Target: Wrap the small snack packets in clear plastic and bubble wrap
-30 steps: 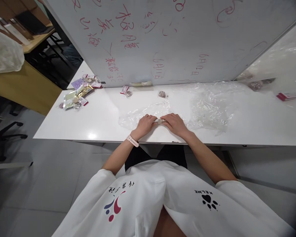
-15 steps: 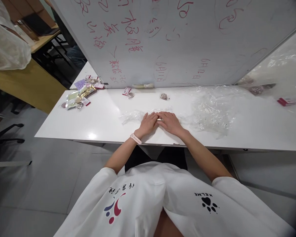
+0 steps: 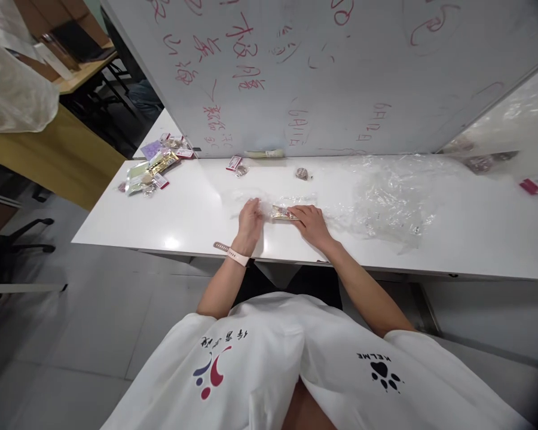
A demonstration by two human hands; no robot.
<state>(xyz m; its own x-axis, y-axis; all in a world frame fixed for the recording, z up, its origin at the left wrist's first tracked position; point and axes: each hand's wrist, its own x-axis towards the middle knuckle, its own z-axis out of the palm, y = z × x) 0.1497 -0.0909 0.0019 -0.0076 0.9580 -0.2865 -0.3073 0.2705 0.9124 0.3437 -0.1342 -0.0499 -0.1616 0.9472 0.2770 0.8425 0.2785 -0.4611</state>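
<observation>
A small shiny gold packet [image 3: 281,212] lies on a strip of clear bubble wrap [image 3: 296,200] at the front of the white table. My right hand [image 3: 312,225] presses its fingertips on the packet's right end, keeping it against the table. To the left of the packet, my left hand [image 3: 250,221] is closed on the left end of the wrap, fingers curled and pinching it. Part of the packet is hidden under my right fingers. A pale pink wristband [image 3: 237,256] is on my left wrist, with its loose end sticking out.
Crumpled clear plastic wrap [image 3: 390,203] spreads right of my hands. A small brown wrapped item [image 3: 302,174] and a tagged packet [image 3: 240,169] lie beyond them. Several packets [image 3: 155,166] are piled at left. A whiteboard [image 3: 323,83] with red writing stands along the back.
My left hand has moved left, away from the right hand, and taken hold of the wrap's left end. More of the gold packet now shows. My right hand stays nearly in place.
</observation>
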